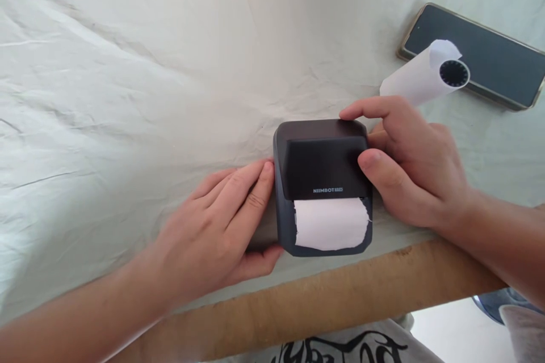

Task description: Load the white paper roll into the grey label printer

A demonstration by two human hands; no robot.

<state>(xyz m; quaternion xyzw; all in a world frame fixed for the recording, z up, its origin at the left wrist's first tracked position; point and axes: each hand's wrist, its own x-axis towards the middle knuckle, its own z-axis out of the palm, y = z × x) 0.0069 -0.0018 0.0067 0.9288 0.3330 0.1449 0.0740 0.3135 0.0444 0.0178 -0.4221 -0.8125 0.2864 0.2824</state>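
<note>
A black label printer (322, 164) marked NIIMBOT lies on the cloth in the middle of the view. White paper (331, 224) with a torn, ragged edge sticks out from under its lid toward me. My left hand (225, 221) presses against the printer's left side, fingers together and the thumb at the lower left corner. Around the right side curls my right hand (415, 167), its thumb on the side edge and its index fingertip on the top far corner. Some of the right fingers are hidden behind the printer.
Beyond my right hand lies a white paper roll (413, 75) with a dark toothed core, one end over a phone (498, 51) with a dark screen. Pale wrinkled cloth (149, 68) covers the table, whose wooden edge (340, 283) runs close to my body.
</note>
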